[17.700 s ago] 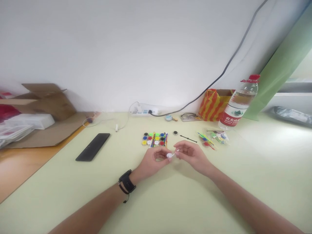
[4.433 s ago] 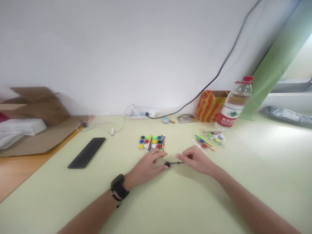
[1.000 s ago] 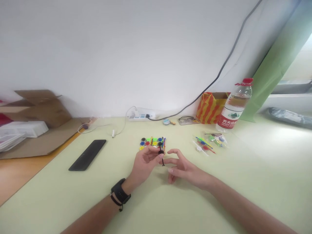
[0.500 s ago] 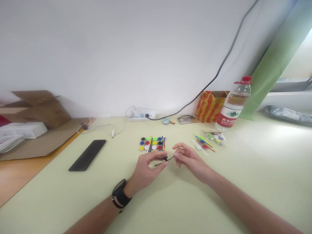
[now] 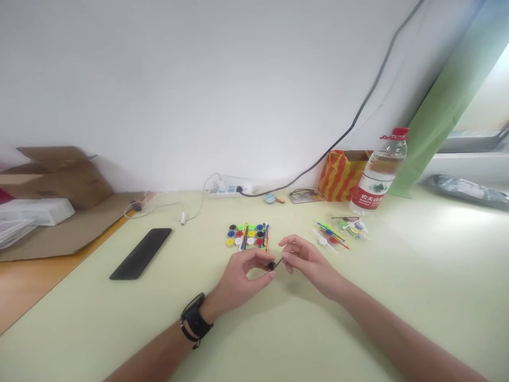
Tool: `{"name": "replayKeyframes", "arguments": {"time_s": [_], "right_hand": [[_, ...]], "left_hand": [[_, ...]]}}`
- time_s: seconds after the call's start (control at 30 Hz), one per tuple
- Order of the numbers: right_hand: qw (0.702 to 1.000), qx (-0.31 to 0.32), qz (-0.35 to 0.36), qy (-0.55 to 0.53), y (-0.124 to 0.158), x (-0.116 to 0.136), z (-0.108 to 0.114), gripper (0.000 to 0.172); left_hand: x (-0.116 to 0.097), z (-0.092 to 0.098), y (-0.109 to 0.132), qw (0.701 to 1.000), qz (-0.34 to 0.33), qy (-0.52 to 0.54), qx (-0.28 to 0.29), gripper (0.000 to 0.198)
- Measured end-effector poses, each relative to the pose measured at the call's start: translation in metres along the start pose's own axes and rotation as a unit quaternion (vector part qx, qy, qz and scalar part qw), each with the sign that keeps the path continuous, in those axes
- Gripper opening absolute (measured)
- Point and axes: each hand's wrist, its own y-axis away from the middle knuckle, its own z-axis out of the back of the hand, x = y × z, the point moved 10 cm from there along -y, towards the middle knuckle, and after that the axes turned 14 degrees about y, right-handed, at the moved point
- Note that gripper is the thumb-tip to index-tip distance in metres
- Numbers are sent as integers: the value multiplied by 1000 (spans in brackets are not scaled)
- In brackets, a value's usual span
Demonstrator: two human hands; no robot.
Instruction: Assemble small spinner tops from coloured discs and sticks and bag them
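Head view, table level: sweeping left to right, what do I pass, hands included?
Left to right: cardboard box → black phone → left hand → black disc and stick, pinched by fingers of both hands → right hand → packet of coloured pieces → water bottle.

I count two hands, left hand (image 5: 238,276) and right hand (image 5: 310,262); one black peg (image 5: 274,263); one water bottle (image 5: 377,178), far right; one phone (image 5: 141,253), left; one power strip (image 5: 228,188); one pair of glasses (image 5: 304,195); coloured discs (image 5: 248,235), too small to count
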Motion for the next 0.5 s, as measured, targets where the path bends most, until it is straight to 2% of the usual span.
{"name": "replayKeyframes", "arguments": {"time_s": [0.13, 0.27, 0.4, 0.5], "right_hand": [[1000, -16, -7, 8, -1, -3, 5, 38], [998, -59, 2, 10, -1, -4, 15, 42], [976, -99, 91, 174, 3, 11, 22, 27], [955, -82, 141, 250, 9, 17, 12, 32]], "left_hand": [[7, -1, -2, 998, 33, 49, 12, 22], [21, 9, -4, 994, 67, 76, -29, 30], [27, 20, -5, 990, 79, 97, -68, 30], [27, 23, -6, 987, 81, 115, -74, 29]]}}
